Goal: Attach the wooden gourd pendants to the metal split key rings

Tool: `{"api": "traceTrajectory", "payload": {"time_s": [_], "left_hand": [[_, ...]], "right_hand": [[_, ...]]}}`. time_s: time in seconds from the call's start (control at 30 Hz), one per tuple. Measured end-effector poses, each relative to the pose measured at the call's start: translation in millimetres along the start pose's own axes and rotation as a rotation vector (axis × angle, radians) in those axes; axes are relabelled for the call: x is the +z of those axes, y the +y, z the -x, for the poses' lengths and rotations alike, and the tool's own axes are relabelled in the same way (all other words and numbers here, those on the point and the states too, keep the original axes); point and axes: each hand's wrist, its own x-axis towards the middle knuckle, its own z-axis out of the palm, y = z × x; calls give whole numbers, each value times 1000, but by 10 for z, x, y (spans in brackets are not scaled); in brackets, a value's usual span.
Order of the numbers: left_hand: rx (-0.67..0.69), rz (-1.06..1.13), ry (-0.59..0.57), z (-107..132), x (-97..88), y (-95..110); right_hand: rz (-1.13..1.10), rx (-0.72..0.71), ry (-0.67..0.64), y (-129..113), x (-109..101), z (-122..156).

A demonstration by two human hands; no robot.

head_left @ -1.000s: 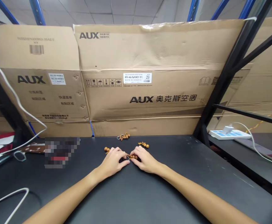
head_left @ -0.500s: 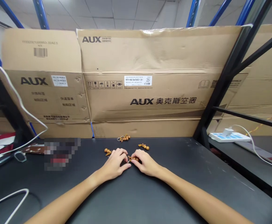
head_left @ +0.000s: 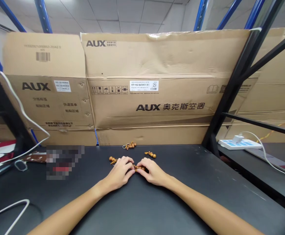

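My right hand pinches a small brown gourd-shaped keychain at the black tabletop, thumb and fingers round its beads. On its other side, my left hand has thumb and fingertips closed at the keychain's ring end; the ring itself is hidden. Just behind the left hand, another gourd keychain lies partly covered by the fingers. Farther back lies a keychain with its metal ring showing. A further gourd charm rests behind my right hand.
Cardboard boxes wall off the back of the black table. White cables and a blurred-out dark item are at the left. A power strip sits beyond the black rack post on the right.
My left thumb and fingers have closed in on the ring end of the keychain, and the ring has gone out of sight. My right hand keeps its hold.
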Motion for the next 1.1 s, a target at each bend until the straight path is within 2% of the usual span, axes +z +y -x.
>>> {"api": "traceTrajectory", "payload": {"time_s": [0.2, 0.5, 0.67, 0.77, 0.93, 1.1], "left_hand": [[-1, 40, -19, -10, 4, -41], [3, -8, 3, 4, 16, -3], [30, 27, -9, -5, 12, -31], [2, 77, 1, -20, 0, -58], [-47, 119, -24, -33, -13, -75], [-43, 62, -14, -17, -1, -49]], "right_hand": [[95, 100, 76, 32, 30, -21], [9, -22, 13, -15, -1, 1], [72, 34, 58, 10, 21, -9], [98, 71, 78, 23, 31, -18], [25, 69, 91, 22, 14, -21], [-76, 41, 77, -16, -24, -18]]}}
